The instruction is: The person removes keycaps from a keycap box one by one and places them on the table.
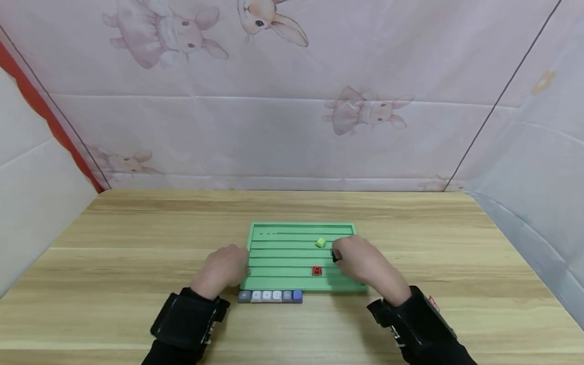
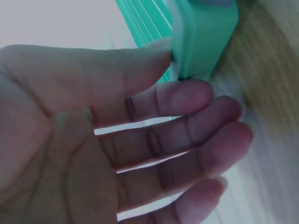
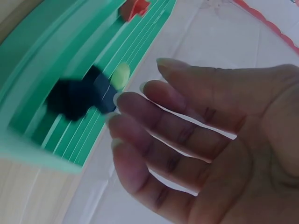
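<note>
A green ridged tray (image 1: 283,253) lies on the wooden table, and my left hand (image 1: 226,267) pinches its left edge. In the left wrist view the thumb (image 2: 140,70) lies over the rim, with the index finger against the outer wall. My right hand (image 1: 360,261) hovers over the tray's right part, fingers loosely bent and thumb apart from them. Blurred black keycaps (image 3: 74,99) show on the tray by its fingertips, with nothing visibly gripped. A lime-green keycap (image 1: 321,243) sits tilted near the back, and a red keycap (image 1: 317,270) rests nearer the front.
Along the tray's front left edge runs a row of grey, white and blue keycaps (image 1: 270,296). The wooden table (image 1: 150,233) extends around the tray. Behind it hangs a pale curtain (image 1: 274,137) printed with rabbits.
</note>
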Tool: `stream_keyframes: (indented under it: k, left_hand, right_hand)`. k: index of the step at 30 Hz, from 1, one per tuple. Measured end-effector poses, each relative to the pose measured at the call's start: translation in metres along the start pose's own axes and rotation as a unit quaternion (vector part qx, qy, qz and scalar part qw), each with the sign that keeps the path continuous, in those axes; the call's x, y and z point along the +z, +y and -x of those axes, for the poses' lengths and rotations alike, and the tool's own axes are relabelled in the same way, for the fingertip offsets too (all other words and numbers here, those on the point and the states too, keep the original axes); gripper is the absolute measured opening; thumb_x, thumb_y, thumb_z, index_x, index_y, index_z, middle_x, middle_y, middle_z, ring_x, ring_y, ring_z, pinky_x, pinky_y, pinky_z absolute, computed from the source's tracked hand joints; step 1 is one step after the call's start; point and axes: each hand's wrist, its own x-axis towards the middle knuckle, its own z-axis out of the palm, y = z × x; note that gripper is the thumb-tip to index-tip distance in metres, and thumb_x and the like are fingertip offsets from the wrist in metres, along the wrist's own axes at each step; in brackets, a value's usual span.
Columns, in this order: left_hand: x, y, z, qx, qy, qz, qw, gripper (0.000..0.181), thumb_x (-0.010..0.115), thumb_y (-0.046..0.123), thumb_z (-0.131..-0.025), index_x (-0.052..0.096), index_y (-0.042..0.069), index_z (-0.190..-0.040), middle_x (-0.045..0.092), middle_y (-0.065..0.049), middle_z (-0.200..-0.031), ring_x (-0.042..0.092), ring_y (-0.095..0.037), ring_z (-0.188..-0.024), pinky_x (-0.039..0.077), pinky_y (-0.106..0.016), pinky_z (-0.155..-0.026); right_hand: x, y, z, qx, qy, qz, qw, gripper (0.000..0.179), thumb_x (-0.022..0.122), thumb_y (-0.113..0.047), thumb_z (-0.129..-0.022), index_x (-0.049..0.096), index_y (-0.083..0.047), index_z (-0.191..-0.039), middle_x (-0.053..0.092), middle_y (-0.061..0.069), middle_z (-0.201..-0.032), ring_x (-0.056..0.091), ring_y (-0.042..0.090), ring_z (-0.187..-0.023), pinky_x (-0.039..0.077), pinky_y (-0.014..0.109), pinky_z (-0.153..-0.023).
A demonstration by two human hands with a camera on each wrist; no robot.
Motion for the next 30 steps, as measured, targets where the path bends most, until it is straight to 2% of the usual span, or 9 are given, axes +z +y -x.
stream_keyframes:
  k: [9,18,23,30]
  left_hand:
    - [0.000,0.002,0.001,0.004,0.006,-0.009,0.9999,0.013,0.059,0.013,-0.084,0.058,0.001,-0.079,0.050,-0.008,-0.065,0.045,-0.020,-0.055,0.037,-0.029,-0.049]
    - [-0.001,0.003,0.001,0.004,0.013,-0.010,0.9999,0.012,0.060,0.012,-0.084,0.058,0.001,-0.079,0.050,-0.008,-0.065,0.045,-0.020,-0.055,0.037,-0.029,-0.048]
    - [-0.001,0.003,0.002,0.004,0.013,-0.010,0.9998,0.011,0.060,0.012,-0.083,0.058,0.001,-0.079,0.050,-0.008,-0.065,0.045,-0.020,-0.055,0.037,-0.029,-0.048]
    - [-0.001,0.003,0.002,0.008,0.015,-0.009,0.9998,0.011,0.060,0.011,-0.084,0.058,0.001,-0.080,0.050,-0.007,-0.064,0.044,-0.020,-0.055,0.036,-0.029,-0.048]
  right_hand:
    - [0.006,-0.011,-0.010,-0.037,-0.009,-0.011,0.9992,0.025,0.050,0.015,-0.069,0.043,-0.007,-0.062,0.031,0.000,-0.060,0.029,0.015,-0.056,0.025,0.028,-0.051]
    - [0.013,-0.015,-0.014,-0.054,-0.023,-0.024,0.9980,0.022,0.053,0.012,-0.072,0.048,-0.006,-0.063,0.035,0.000,-0.058,0.031,0.013,-0.053,0.027,0.027,-0.050]
    - [0.016,-0.017,-0.015,-0.062,-0.030,-0.031,0.9971,0.020,0.055,0.012,-0.072,0.051,-0.006,-0.064,0.042,-0.001,-0.059,0.032,0.012,-0.052,0.029,0.026,-0.050]
    - [0.023,-0.016,-0.016,-0.066,-0.037,-0.022,0.9969,0.033,0.059,0.007,-0.073,0.037,-0.012,-0.057,0.027,-0.003,-0.056,0.026,0.011,-0.049,0.023,0.025,-0.047]
